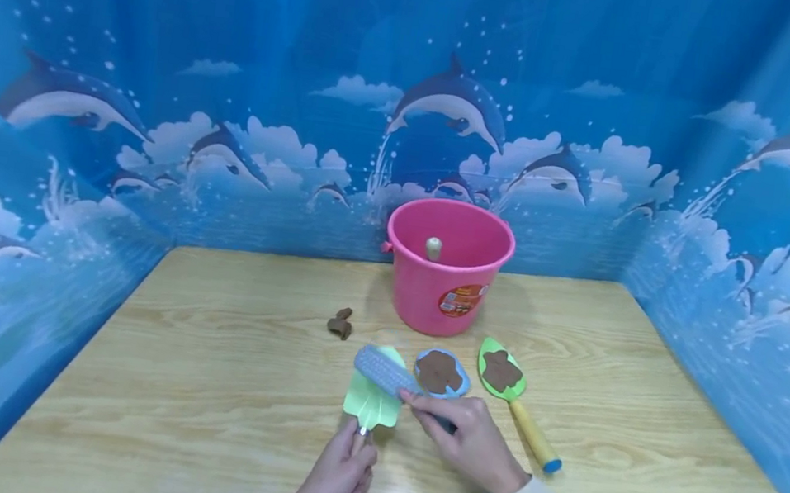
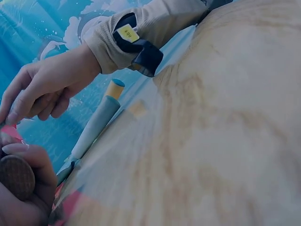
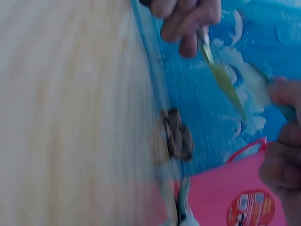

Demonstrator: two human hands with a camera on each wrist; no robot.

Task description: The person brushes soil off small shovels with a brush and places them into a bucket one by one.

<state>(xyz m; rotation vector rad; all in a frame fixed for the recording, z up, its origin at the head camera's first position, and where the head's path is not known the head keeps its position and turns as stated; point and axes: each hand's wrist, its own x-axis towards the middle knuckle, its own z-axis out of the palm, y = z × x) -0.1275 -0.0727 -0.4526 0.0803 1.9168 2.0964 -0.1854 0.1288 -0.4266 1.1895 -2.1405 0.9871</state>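
Observation:
Low over the wooden table, my left hand (image 1: 340, 464) grips the handle of a pale green toy shovel (image 1: 367, 403). The handle's round wooden end (image 2: 18, 176) shows in the left wrist view. My right hand (image 1: 470, 440) pinches a blue-grey brush (image 1: 382, 368) with a speckled face, which lies across the shovel's blade in the head view. Beside them, a blue trowel (image 1: 461, 383) carries a flat brown clay-like piece (image 1: 437, 371); the right hand partly covers this trowel in the head view. The right wrist view shows the shovel blade (image 3: 225, 87) tilted and raised above the table.
Right of the hands lies a green trowel (image 1: 514, 390) with a yellow handle, bearing another brown piece (image 1: 500, 370). Small brown lumps (image 1: 340, 324) sit on the table (image 1: 211, 389). Behind stands a pink bucket (image 1: 418, 295) with a pale handle end (image 1: 433, 247) inside. Dolphin-print curtains surround the table.

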